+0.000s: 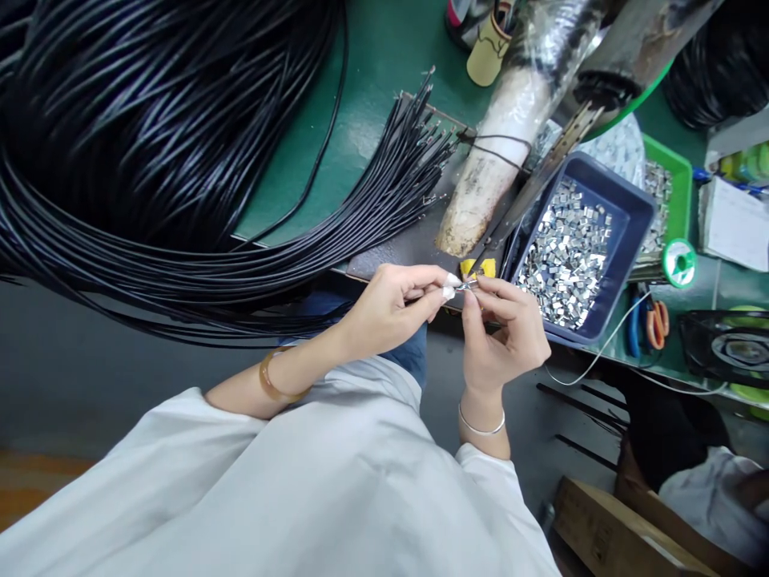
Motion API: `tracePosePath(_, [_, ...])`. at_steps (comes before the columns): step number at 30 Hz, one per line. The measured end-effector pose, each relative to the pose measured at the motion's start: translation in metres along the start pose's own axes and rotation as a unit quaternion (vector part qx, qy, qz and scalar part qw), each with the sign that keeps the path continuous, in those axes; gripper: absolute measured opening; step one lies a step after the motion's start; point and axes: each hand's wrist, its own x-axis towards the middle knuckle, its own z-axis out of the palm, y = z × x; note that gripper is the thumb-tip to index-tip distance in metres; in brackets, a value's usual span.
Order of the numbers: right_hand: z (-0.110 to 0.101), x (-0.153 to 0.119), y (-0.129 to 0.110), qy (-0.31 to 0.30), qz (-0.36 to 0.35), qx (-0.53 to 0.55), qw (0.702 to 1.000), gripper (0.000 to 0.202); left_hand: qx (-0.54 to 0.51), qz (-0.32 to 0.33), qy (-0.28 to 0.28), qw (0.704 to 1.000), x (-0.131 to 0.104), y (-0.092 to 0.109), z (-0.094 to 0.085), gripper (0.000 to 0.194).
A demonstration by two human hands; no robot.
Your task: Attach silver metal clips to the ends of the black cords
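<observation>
In front of my body, the fingertips of both hands meet at a small silver metal piece (467, 285). My left hand (400, 308) pinches its left end between thumb and forefinger, both with white coverings on the tips. From the other side my right hand (508, 332) grips it with thumb and fingers, which partly hide it. Whether a cable end sits in the piece cannot be made out. Just beyond the fingertips is a yellow block (479, 268) below a dark metal bar (532, 180). Black cables (336, 236) fan out to the left, their ends on a dark board (390, 250).
A blue tray (628, 212) of small metal pieces stands right of my hands, near a green bin (678, 180). Orange-handled scissors (657, 324) and a solder spool (679, 263) lie farther right. A plastic-wrapped post (496, 152) leans ahead. A big black cable coil (150, 104) occupies the left.
</observation>
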Motion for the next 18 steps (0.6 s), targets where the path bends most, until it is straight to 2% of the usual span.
tracePosePath(4, [0.0024, -0.0001, 0.0012, -0.002, 0.007, 0.013, 1.0, 0.02, -0.027, -0.002, -0.006, 1.0, 0.0039, -0.002, 0.0005, 0.02])
tracePosePath(14, [0.0035, 0.0068, -0.0001, 0.017, 0.011, 0.017, 1.0, 0.021, -0.021, 0.064, 0.016, 0.998, 0.0083, -0.003, 0.0017, 0.017])
tracePosePath(18, [0.003, 0.0037, 0.0008, 0.005, -0.014, 0.023, 1.0, 0.021, -0.027, 0.043, 0.01, 0.999, 0.0056, -0.0041, -0.0013, 0.02])
